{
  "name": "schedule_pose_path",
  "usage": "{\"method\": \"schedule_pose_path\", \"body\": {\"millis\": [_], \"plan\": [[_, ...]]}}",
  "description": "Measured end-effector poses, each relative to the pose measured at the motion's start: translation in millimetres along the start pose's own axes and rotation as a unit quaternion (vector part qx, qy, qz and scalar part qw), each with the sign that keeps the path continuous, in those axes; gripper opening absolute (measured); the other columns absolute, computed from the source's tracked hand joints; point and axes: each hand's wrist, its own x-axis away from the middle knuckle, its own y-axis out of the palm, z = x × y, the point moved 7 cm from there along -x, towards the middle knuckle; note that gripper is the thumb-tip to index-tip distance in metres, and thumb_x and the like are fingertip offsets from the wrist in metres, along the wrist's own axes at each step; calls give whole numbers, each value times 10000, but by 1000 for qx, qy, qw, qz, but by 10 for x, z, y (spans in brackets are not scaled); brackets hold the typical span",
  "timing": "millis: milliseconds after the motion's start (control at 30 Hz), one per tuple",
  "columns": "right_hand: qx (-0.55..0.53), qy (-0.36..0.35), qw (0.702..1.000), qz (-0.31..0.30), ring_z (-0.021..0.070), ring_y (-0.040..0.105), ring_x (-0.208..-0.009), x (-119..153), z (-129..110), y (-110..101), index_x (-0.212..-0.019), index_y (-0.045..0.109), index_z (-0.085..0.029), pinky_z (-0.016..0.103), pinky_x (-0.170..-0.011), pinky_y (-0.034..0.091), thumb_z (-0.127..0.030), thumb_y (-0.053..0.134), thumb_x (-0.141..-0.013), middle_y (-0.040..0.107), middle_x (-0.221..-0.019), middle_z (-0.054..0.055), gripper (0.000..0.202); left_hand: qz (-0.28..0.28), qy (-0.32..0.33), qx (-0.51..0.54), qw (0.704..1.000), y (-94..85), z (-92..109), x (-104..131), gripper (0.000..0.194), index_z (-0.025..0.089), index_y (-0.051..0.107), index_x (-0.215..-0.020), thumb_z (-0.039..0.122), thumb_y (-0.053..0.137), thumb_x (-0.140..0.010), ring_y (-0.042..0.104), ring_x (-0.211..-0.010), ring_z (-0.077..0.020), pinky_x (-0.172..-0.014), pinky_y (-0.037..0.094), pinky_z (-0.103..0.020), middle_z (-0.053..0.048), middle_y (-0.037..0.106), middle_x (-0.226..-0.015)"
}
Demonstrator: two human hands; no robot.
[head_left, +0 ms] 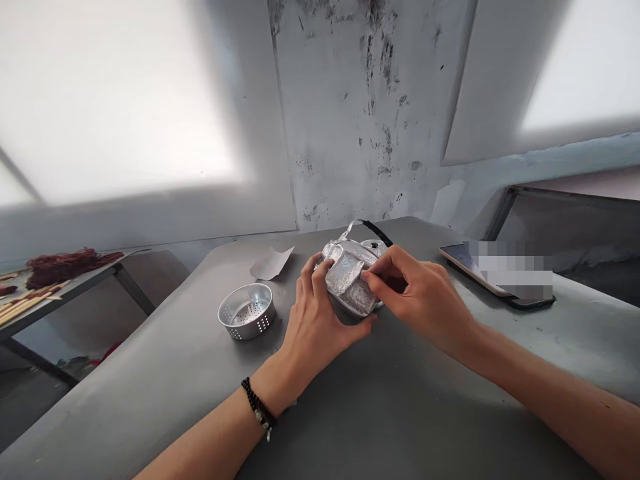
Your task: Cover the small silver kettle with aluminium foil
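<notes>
Forearms nearest; teapot sits between our hands, handle far side; left hand grasps it, right hand pinched at its right edge, anything held unclear.

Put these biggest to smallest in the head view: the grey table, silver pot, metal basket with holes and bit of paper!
1. Grey table
2. Silver pot, partly covered
3. Metal basket with holes
4. Bit of paper
</notes>
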Motion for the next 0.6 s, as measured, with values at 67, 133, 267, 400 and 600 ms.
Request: {"method": "schedule_pose_path", "body": {"millis": [67, 133, 267, 400, 600], "plan": [[1, 2, 1000, -10, 153, 695, -600, 3, 7, 22, -880, 569, -267, 263, -561, 487, -276, 610, -985, 748, -706, -52, 113, -1, -2, -1, 1000, 3, -9, 5, 1029, 333, 261, -1481, 415, 919, -694, 461, -1454, -437, -979, 595, -627, -157, 319, -1636], [6, 2, 1000, -12, 150, 687, -595, 6, 13, 32, -866, 565, -268, 264, -565, 484, -278, 605, -984, 740, -692, -58, 126, 1, -1, 0, 1000, 2, -12, 9, 1033, 333, 261, -1483, 411, 919, -690, 463, -1452, -440, -974, 596, -629, -159, 323, -1632], [7, 6, 1000, -9, 150, 694, -616, 10, 19, 29, -879, 575, -266, 266, -580, 483, -286, 606, -982, 752, -717, -55, 109, 5, 3, 2, 1000, 1, -8, 10, 1036, 336, 264, -1487, 391, 919, -686, 456, -1461, -440, -978, 596, -626, -160, 322, -1631], [3, 13, 1000, -10, 149, 692, -611, 3, 21, 22, -866, 583, -262, 265, -582, 485, -281, 612, -975, 746, -703, -56, 114, 2, -3, -3, 1000, 5, -14, 8, 1030, 329, 260, -1489, 409, 911, -694, 436, -1478, -436, -985, 596, -620, -160, 316, -1635], [11, 15, 1000, 9, 181, 745, -661, 1, 13, -11, -884, 608, -264, 283, -603, 525, -296, 629, -976, 781, -756, -29, 100, -1, -1, -4, 1000, 2, 0, 19, 1032, 331, 255, -1490, 413, 911, -696, 439, -1478, -434, -988, 594, -616, -164, 312, -1641]]}}
